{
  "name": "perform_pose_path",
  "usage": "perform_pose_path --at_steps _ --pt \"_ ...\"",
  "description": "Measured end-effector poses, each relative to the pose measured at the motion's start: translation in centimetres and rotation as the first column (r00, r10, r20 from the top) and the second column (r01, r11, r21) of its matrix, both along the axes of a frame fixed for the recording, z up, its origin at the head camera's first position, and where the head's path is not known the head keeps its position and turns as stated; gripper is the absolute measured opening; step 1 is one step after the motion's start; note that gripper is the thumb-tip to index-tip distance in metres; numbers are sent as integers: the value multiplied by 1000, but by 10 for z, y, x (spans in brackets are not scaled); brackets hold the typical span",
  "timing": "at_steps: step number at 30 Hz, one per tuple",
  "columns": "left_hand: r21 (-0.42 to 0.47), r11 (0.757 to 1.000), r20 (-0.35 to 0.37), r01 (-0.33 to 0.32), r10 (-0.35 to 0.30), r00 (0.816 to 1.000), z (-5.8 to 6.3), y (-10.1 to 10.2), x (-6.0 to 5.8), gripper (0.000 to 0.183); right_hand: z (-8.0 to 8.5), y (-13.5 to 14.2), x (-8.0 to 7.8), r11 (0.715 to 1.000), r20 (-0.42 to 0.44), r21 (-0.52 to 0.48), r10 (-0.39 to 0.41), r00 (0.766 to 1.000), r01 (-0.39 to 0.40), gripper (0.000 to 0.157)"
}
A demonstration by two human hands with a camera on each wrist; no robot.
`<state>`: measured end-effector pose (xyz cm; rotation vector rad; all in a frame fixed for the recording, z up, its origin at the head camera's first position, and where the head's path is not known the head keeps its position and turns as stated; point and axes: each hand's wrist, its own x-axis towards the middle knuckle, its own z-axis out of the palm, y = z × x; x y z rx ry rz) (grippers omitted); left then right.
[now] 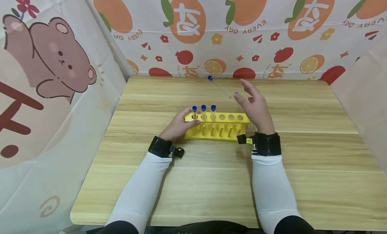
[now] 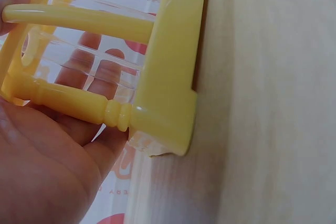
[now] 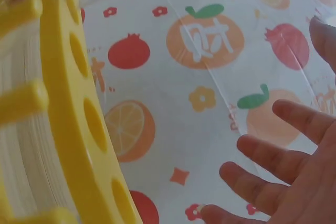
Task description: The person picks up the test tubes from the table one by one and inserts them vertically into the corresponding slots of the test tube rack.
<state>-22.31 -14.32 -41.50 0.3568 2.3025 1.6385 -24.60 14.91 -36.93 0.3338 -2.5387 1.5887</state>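
A yellow test tube rack (image 1: 217, 139) stands on the table, with three blue-capped test tubes (image 1: 213, 108) upright in its left holes. My left hand (image 1: 178, 125) grips the rack's left end, thumb in front and fingers behind; in the left wrist view the hand (image 2: 47, 161) wraps around the end post (image 2: 79, 103). Over the rack's right end is my right hand (image 1: 257, 108), fingers apart and holding nothing. The right wrist view shows these fingers (image 3: 273, 156) spread beside the rack (image 3: 79, 129). Close to the right thumb, a blue cap (image 1: 236, 93) shows, mostly hidden by the hand.
Behind the rack, another blue-capped test tube (image 1: 220, 87) lies slantwise on the wooden table (image 1: 211, 183). A fruit-patterned curtain (image 1: 199, 52) hangs along the table's back edge. At the left is a sheet with a bear print (image 1: 60, 59).
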Motion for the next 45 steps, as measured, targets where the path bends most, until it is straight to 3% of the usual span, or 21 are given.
perform_pose_path --at_steps 9,22,27,35,45 --pt "21 1000 12 -5 4 1000 -2 1 -2 41 -5 22 -6 994 63 -5 -108 992 109 64" --pt "22 1000 18 -3 3 1000 -2 1 0 42 -23 41 -14 977 195 7 -210 958 213 73" --pt "19 1000 23 -1 0 1000 -1 1 -1 43 -36 47 -19 975 267 23 -217 939 219 72" --pt "21 1000 16 0 0 1000 -2 0 -2 45 -57 48 -27 970 412 61 -238 880 234 78" --pt "67 998 21 1 -3 1000 -6 1 -1 44 -71 51 -28 965 423 78 -260 868 251 69"
